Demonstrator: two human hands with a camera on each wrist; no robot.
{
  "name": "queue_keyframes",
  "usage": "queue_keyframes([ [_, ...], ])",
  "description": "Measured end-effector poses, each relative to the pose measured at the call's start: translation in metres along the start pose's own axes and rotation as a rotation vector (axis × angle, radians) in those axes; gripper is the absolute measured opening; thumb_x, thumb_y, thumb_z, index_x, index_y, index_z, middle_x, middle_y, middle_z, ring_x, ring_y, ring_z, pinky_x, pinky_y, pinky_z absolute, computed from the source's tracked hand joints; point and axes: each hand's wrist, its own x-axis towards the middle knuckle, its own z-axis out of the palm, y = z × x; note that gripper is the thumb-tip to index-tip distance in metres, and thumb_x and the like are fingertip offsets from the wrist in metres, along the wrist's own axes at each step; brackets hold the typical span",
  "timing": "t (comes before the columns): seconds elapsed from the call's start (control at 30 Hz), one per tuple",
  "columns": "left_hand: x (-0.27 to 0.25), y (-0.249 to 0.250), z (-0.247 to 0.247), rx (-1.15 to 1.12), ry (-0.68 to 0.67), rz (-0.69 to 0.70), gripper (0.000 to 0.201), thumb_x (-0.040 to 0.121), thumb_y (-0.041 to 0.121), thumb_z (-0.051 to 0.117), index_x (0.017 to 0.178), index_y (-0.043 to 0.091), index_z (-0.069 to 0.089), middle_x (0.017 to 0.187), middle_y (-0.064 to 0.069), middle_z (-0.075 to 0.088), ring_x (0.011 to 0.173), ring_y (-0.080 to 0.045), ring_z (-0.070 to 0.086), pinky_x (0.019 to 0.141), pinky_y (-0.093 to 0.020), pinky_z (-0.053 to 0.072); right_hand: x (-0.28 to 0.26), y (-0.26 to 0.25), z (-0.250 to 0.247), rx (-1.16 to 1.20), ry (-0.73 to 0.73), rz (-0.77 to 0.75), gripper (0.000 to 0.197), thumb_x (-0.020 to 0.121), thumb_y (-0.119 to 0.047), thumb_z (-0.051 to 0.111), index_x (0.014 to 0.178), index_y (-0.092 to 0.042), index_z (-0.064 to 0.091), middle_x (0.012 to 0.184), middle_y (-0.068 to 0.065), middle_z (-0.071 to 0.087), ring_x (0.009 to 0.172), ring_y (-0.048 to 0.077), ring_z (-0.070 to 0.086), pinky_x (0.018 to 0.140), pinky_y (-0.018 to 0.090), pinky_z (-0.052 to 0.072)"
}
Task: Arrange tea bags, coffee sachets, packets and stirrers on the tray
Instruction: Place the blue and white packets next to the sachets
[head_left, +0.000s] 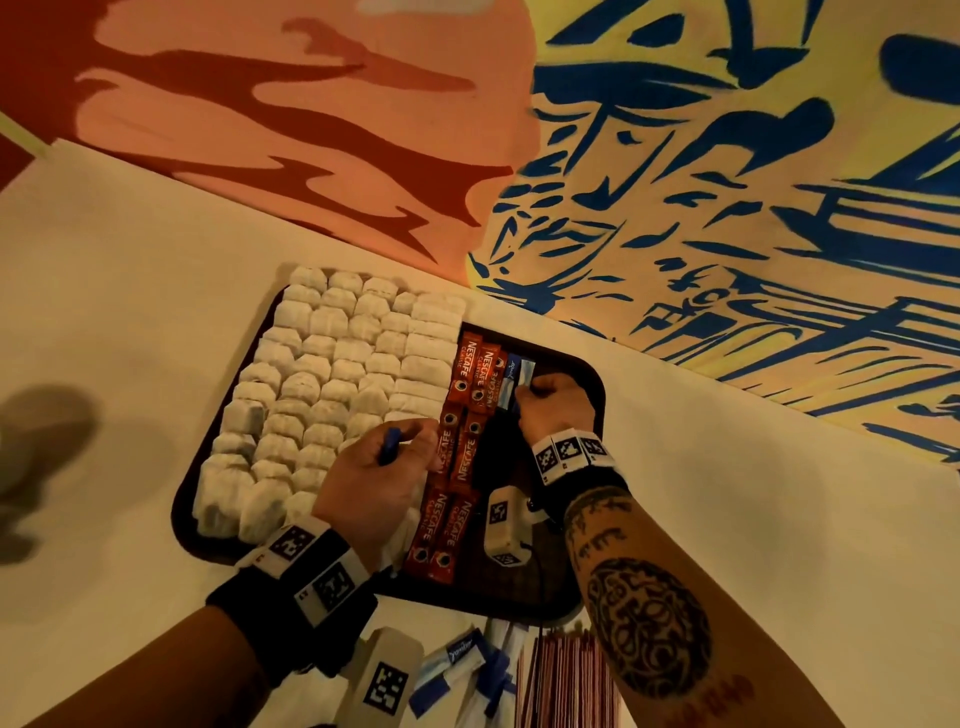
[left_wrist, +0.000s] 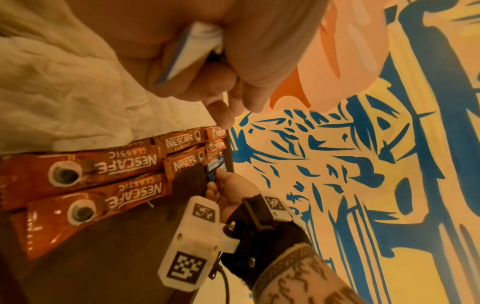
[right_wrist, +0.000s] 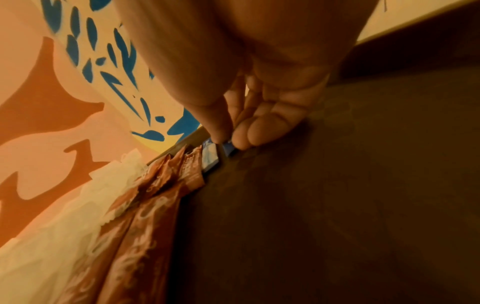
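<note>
A dark tray (head_left: 589, 374) holds rows of white tea bags (head_left: 332, 374) on its left and red Nescafe sachets (head_left: 470, 384) down the middle. My right hand (head_left: 553, 402) pinches a blue-and-white packet (right_wrist: 230, 149) at the tray's far end, beside another blue-and-white packet (head_left: 514, 376) lying next to the sachets. My left hand (head_left: 382, 462) hovers over the tea bags and sachets, fingers curled round a blue-and-white packet (left_wrist: 182, 55). The right part of the tray floor (right_wrist: 337, 205) is bare.
More blue-and-white packets (head_left: 467, 670) and a bundle of red-striped stirrers (head_left: 566, 680) lie on the white table (head_left: 130, 260) just in front of the tray. A painted wall (head_left: 727, 182) rises right behind the tray. Camera modules hang at both wrists.
</note>
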Motion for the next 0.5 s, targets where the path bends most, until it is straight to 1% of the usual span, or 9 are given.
queue_keyframes([
  [0.03,-0.0003,0.0011,-0.0003,-0.006,-0.002,-0.002,0.011,0.096,0.028,0.061,0.092,0.027,0.071,0.079,-0.002,0.072,0.040,-0.001,0.049,0.041,-0.012,0.040,-0.0018,-0.0020,-0.0019,-0.013,0.008,-0.020,0.030,0.093,-0.035,0.066,0.121,-0.024,0.064,0.118,0.000,0.069,0.106,0.022,0.066,0.084,0.021,0.044],
  [0.07,-0.0009,0.0024,-0.0001,-0.017,-0.005,-0.008,0.011,0.096,0.028,0.061,0.092,0.027,0.071,0.079,-0.004,0.072,0.037,-0.001,0.045,0.039,-0.013,0.038,-0.0021,-0.0035,-0.0030,-0.020,0.015,-0.037,0.034,0.094,-0.035,0.064,0.126,-0.024,0.063,0.123,0.000,0.068,0.111,0.022,0.064,0.083,0.021,0.040],
  [0.1,-0.0009,0.0026,-0.0002,-0.028,-0.009,-0.013,0.011,0.096,0.028,0.060,0.093,0.026,0.071,0.079,-0.004,0.071,0.036,0.000,0.043,0.038,-0.013,0.036,-0.0023,-0.0048,-0.0033,-0.028,0.016,-0.050,0.034,0.095,-0.035,0.063,0.128,-0.024,0.063,0.125,0.000,0.067,0.113,0.022,0.063,0.082,0.021,0.038],
  [0.2,0.0004,0.0023,-0.0002,-0.005,-0.025,-0.034,0.014,0.097,0.033,0.058,0.097,0.026,0.071,0.081,-0.002,0.070,0.036,0.000,0.042,0.039,-0.014,0.034,-0.0020,-0.0070,-0.0022,-0.054,0.003,-0.052,0.033,0.096,-0.036,0.063,0.126,-0.025,0.064,0.125,0.001,0.068,0.111,0.020,0.064,0.079,0.020,0.039],
  [0.27,0.0034,0.0003,0.0003,0.006,-0.030,-0.073,0.019,0.098,0.037,0.057,0.098,0.025,0.071,0.078,0.000,0.068,0.037,-0.001,0.042,0.041,-0.019,0.032,-0.0018,-0.0071,-0.0025,-0.064,-0.005,-0.041,0.032,0.095,-0.036,0.063,0.125,-0.025,0.065,0.124,0.001,0.069,0.110,0.020,0.064,0.080,0.020,0.039],
  [0.33,0.0057,-0.0011,0.0021,-0.025,-0.031,-0.128,0.021,0.098,0.037,0.057,0.099,0.022,0.071,0.071,0.000,0.065,0.039,-0.008,0.039,0.041,-0.019,0.028,-0.0011,-0.0063,-0.0031,-0.059,-0.010,-0.042,0.032,0.095,-0.036,0.064,0.125,-0.025,0.065,0.124,0.001,0.068,0.112,0.020,0.064,0.083,0.020,0.040],
  [0.4,0.0065,-0.0015,0.0044,-0.059,-0.029,-0.165,0.022,0.097,0.035,0.057,0.098,0.018,0.071,0.064,0.000,0.060,0.041,-0.011,0.034,0.039,-0.018,0.025,-0.0025,-0.0056,-0.0044,-0.048,-0.017,-0.042,0.033,0.094,-0.037,0.065,0.125,-0.025,0.065,0.124,0.001,0.068,0.111,0.021,0.065,0.090,0.023,0.044],
  [0.47,0.0051,0.0002,0.0064,-0.079,-0.042,-0.186,0.021,0.097,0.032,0.057,0.096,0.016,0.071,0.060,0.000,0.055,0.040,-0.012,0.033,0.039,-0.019,0.023,-0.0037,-0.0019,-0.0061,-0.011,-0.009,-0.043,0.033,0.092,-0.038,0.065,0.123,-0.026,0.066,0.121,0.001,0.070,0.108,0.022,0.066,0.098,0.029,0.050],
  [0.5,0.0039,0.0009,0.0069,-0.092,-0.052,-0.192,0.020,0.097,0.030,0.056,0.096,0.016,0.071,0.058,-0.001,0.052,0.040,-0.012,0.032,0.040,-0.020,0.023,-0.0058,-0.0006,-0.0081,0.008,0.005,-0.043,0.032,0.092,-0.039,0.065,0.121,-0.026,0.066,0.119,0.001,0.071,0.106,0.022,0.067,0.099,0.033,0.052],
])
